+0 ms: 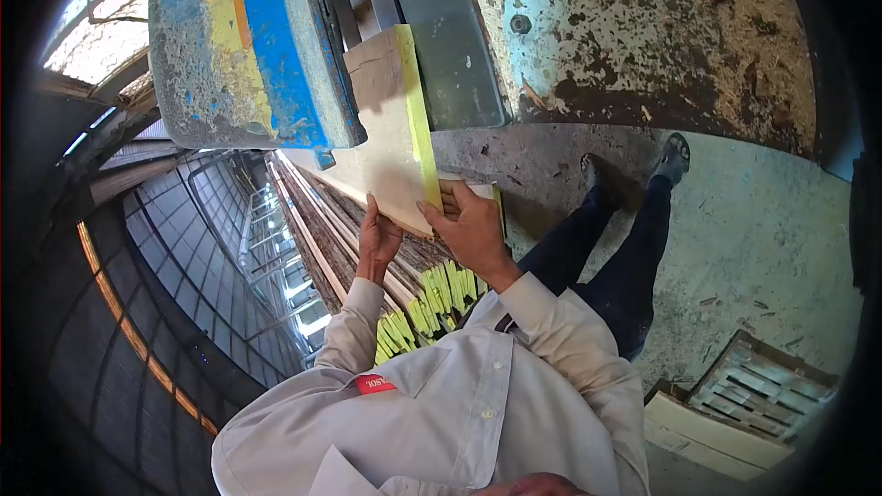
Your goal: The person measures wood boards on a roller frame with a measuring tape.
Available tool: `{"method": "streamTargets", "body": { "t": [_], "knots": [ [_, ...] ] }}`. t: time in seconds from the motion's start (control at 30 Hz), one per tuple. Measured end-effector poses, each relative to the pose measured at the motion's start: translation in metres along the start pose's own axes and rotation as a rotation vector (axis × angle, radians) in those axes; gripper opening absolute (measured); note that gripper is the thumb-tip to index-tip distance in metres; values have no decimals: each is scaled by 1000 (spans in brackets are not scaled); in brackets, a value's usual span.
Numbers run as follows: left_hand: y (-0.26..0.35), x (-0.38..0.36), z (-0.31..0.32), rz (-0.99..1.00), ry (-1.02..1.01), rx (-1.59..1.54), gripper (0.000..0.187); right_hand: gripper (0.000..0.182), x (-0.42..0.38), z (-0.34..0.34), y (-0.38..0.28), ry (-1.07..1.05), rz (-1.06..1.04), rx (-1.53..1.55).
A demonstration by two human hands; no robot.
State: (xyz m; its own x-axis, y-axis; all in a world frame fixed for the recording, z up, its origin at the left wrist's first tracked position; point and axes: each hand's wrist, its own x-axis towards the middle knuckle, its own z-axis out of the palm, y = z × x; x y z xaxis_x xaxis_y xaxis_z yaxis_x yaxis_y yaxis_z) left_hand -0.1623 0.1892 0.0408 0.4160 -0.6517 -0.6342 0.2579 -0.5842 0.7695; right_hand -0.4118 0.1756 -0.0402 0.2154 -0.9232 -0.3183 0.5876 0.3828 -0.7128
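A flat wooden board (377,142) with a yellow-painted edge runs from my hands up beside a blue machine body and over a dark metal table. My right hand (470,228) grips its near right corner, thumb on top and fingers curled at the yellow edge. My left hand (378,243) is at the near left end of the board, with the thumb raised against the end. Its other fingers are partly hidden below the board, so the grip there is only partly visible.
The worn blue and yellow machine housing (248,46) stands over the board's left side, by a metal table (450,46). Stacked boards with yellow ends (432,303) lie below my hands. A rusty sawdust-strewn machine surface (643,28) stands at right; pallets (763,390) rest on the floor.
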Motion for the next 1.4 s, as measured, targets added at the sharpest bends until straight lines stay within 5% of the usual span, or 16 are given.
{"method": "streamTargets", "body": {
  "t": [0.3, 0.5, 0.63, 0.67, 0.73, 0.83, 1.4],
  "knots": [
    [-4, -1, 6, 15, 34, 34, 52, 37, -11, -2, 4, -111, 108, -160],
    [-5, -2, 4, 12, 40, 8, 50, 40, -6, 17, 16, -88, 4, -290],
    [-13, 5, -38, 27, -1, -61, 44, 39, -12, 16, 5, -142, 169, -224],
    [-13, -1, -29, 4, -136, -112, 44, 37, -18, 18, 18, -125, 58, -125],
    [-22, -17, -16, 29, -87, -47, 45, 37, -31, 10, 17, -33, -76, -169],
    [-32, -48, 19, 14, -12, -88, 50, 44, -55, -16, -8, -162, 194, -354],
    [-110, -164, 205, -136, -468, -316, 37, 36, -160, -195, -163, 235, 85, -146]
  ]
}}
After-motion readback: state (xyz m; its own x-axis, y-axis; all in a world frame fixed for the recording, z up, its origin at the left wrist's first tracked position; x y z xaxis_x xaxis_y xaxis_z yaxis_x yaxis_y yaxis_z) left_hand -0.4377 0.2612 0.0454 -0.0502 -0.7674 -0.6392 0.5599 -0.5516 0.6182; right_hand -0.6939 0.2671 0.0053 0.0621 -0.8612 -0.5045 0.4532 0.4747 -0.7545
